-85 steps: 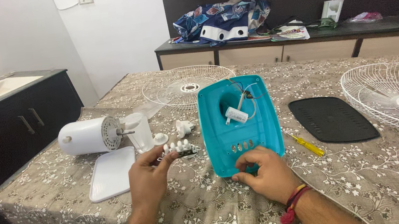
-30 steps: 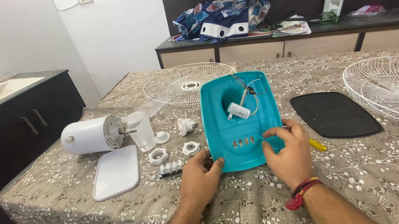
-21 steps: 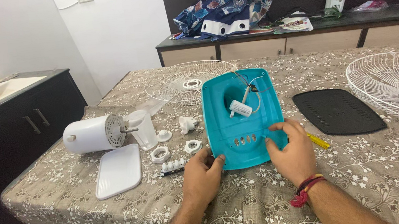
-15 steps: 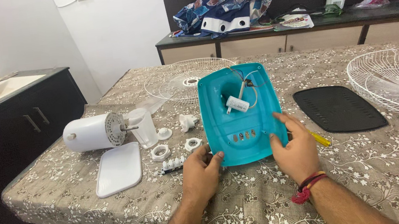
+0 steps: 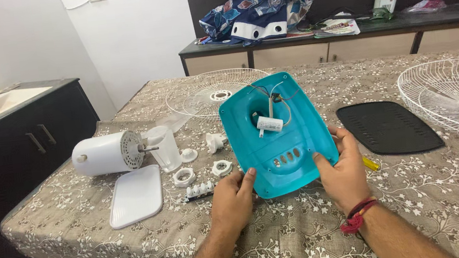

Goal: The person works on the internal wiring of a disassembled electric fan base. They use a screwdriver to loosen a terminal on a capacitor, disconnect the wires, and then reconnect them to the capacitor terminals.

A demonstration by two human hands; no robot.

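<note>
The teal fan base cover (image 5: 280,134) stood tilted up off the table (image 5: 432,192) near its front edge, underside showing a white capacitor (image 5: 269,124) and wires. The left hand (image 5: 232,201) gripped its lower left corner, the right hand (image 5: 344,168) its right edge. White rings (image 5: 184,177) and the white motor (image 5: 107,154) lay toward the left edge.

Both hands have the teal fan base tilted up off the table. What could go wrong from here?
The white capacitor and its wires hang loose inside the teal base; tilting further may strain them. The left hand and right hand grip only its near edge, so it might slip. Setting it down could scatter the small white parts nearby.
</note>
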